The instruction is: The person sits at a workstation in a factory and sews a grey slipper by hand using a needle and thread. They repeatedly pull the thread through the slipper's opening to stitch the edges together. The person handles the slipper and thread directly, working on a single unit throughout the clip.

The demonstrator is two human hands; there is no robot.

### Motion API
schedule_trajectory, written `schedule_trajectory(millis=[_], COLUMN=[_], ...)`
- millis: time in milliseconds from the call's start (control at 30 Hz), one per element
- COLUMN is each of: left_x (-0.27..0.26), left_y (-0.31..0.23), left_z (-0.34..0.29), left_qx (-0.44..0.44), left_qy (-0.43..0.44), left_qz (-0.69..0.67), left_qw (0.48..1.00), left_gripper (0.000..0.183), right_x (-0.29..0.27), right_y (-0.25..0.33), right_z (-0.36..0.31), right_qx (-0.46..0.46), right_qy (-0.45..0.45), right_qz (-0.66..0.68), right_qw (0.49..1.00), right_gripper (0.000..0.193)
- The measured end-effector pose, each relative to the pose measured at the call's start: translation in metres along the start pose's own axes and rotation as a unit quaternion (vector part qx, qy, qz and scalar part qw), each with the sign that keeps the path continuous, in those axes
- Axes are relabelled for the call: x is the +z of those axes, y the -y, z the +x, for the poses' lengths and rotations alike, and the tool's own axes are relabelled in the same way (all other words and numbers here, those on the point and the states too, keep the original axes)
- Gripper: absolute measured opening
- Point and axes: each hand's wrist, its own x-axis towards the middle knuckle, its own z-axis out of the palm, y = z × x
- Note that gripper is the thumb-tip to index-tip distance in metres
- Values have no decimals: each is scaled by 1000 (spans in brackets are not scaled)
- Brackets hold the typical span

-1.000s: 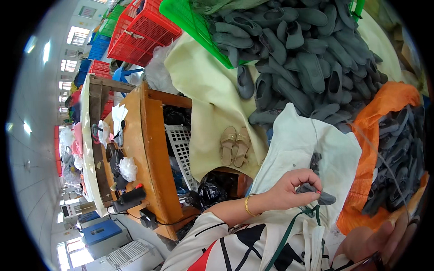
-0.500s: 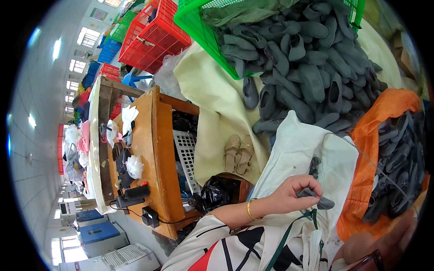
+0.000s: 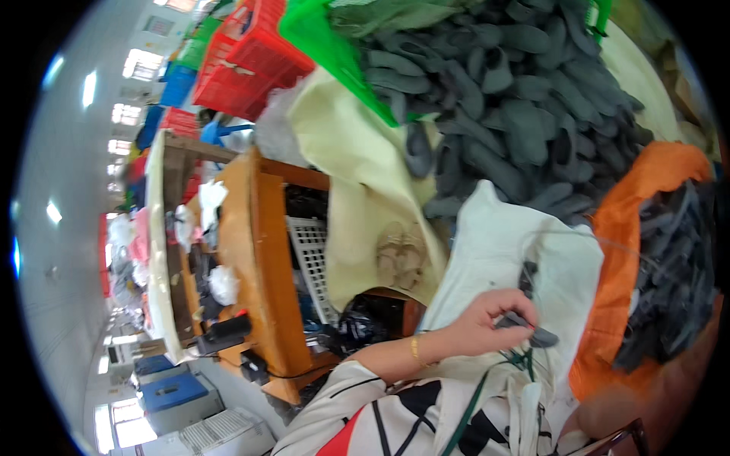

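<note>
My left hand (image 3: 487, 323) is closed, thumb and fingers curled in a pinch on a small grey shoe (image 3: 543, 337). Part of that shoe is hidden behind the fingers. Beneath the hand, a white cloth (image 3: 487, 243) lies across my lap, with a small dark grey piece (image 3: 528, 277) on it. At the lower right edge a smeared patch of skin, apparently my right hand (image 3: 684, 384), comes beside the orange sack (image 3: 604, 304); its fingers cannot be made out. Dark grey shoes (image 3: 525, 133) lie heaped beyond the cloth, and more grey shoes (image 3: 669, 266) fill the sack.
A green crate (image 3: 319, 38) spills shoes onto a cream sheet (image 3: 350, 167), where beige sandals (image 3: 401, 254) stand. A wooden table (image 3: 266, 258) is on the left with a black device (image 3: 228, 330) and cable. Behind it is a red crate (image 3: 258, 72). A black plastic bag (image 3: 361, 323) lies near my forearm.
The whole view has shifted slightly and is blurrier. My left hand still pinches the grey shoe and has moved only slightly. The skin at lower right has become more smeared.
</note>
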Motion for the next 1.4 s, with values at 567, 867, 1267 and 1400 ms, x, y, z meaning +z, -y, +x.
schedule_trajectory(millis=[567, 867, 1267, 1400], left_x=[-114, -404, -539, -500], left_y=[19, 157, 256, 212], left_z=[33, 113, 202, 199], left_qx=[24, -120, -232, -343], left_qy=[-155, -369, -263, -121], left_qz=[36, 429, 712, 756], left_qw=[987, 816, 609, 544], left_gripper=[24, 23, 45, 24], right_x=[67, 32, 20, 42], right_y=[-177, -237, -244, -259], right_z=[-47, -97, -105, -100], right_qx=[296, 361, 398, 272], right_qy=[204, 15, 72, 47], right_qz=[-165, -293, -352, -379], right_qw=[918, 885, 844, 883], right_gripper=[18, 16, 29, 23])
